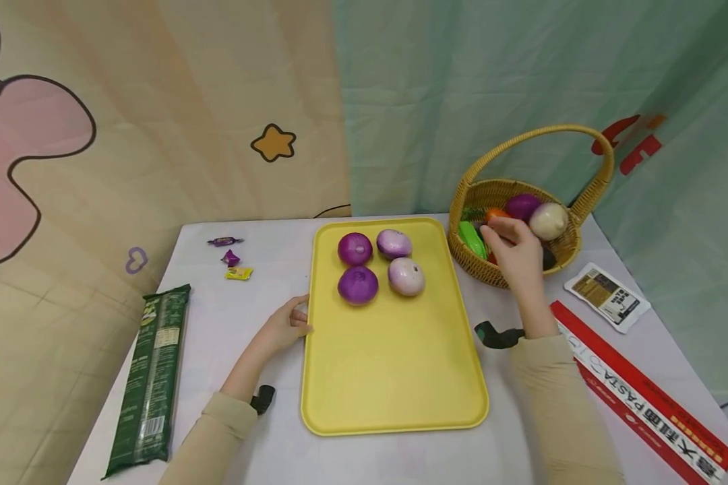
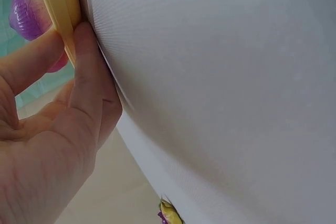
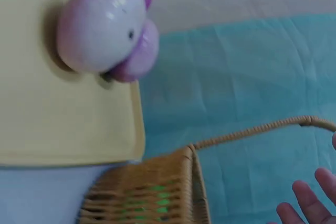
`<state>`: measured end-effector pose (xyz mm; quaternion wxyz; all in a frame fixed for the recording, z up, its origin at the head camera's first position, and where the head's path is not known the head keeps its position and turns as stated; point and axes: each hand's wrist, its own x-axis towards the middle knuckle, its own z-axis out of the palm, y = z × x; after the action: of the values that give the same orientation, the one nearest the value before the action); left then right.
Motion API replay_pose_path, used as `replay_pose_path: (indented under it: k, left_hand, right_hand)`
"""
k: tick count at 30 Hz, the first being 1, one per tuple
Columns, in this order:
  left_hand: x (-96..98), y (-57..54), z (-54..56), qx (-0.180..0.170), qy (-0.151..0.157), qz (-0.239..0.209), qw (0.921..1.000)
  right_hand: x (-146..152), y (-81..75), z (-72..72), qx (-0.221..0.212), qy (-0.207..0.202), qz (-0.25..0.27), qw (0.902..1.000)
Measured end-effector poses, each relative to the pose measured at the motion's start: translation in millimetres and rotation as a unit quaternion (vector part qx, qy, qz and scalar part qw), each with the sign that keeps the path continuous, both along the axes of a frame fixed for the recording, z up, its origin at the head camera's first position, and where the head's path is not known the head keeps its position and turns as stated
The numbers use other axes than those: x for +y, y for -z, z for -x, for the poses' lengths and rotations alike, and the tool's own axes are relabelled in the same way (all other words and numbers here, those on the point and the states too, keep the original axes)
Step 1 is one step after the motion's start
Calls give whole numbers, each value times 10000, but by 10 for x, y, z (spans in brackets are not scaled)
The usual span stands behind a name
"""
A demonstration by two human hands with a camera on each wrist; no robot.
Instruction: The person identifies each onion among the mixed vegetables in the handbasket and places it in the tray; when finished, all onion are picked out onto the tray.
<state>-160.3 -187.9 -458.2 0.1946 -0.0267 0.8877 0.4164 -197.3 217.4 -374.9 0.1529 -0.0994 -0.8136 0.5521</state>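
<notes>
My left hand [image 1: 283,328] pinches the left rim of a yellow tray [image 1: 394,364]; in the left wrist view thumb and fingers [image 2: 84,77] lie on either side of that rim. On the tray's far half sit two purple onions [image 1: 358,285] and two paler, whitish-purple ones [image 1: 406,277]. My right hand [image 1: 518,252] hovers over the near side of a wicker basket [image 1: 482,269], fingers loosely bent, holding nothing. Inside the basket are a purple onion [image 1: 523,207], a white round vegetable [image 1: 549,221], a green pepper-like piece [image 1: 472,239] and something orange [image 1: 497,213].
Left of the tray lie several small wrapped candies [image 1: 238,273] and a long green packet [image 1: 148,380]. To the right are a white pouch [image 1: 608,296] and a long red-and-white pasta box [image 1: 643,397]. The basket's tall handle [image 1: 534,131] arches up before a curtain [image 1: 425,101].
</notes>
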Motion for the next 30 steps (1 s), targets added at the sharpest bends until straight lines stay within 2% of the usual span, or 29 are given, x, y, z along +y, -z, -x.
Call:
replay_pose_path:
  k: [4, 6, 9, 13, 19, 23, 27, 30]
  left_hand:
    - [-18, -4, 0, 17, 10, -10, 10000]
    - [-21, -5, 1, 18, 15, -35, 10000]
    - [-19, 7, 5, 4, 12, -76, 10000]
    - [-16, 21, 9, -37, -16, -90, 10000]
    - [-28, 32, 20, -31, -34, -76, 10000]
    - [-31, 36, 20, 6, -19, -92, 10000]
    - [-34, 37, 14, 9, -20, -145, 9999]
    - [-29, 29, 13, 16, -5, -191, 9998]
  right_hand:
    - [326, -207, 149, -117, 700, 259, 9971]
    - [477, -254, 242, -146, 998, 627, 9929]
    - [694, -239, 388, -175, 1323, 1074, 9852]
    - [882, -139, 557, -447, 1652, 1357, 9759]
    - [958, 37, 703, -1239, 1501, 1013, 9756]
    - [968, 115, 729, -1474, 1404, 380, 9783]
    - [973, 171, 733, -1773, 1219, -340, 9760]
    - [977, 204, 735, -1744, 1192, -499, 9762]
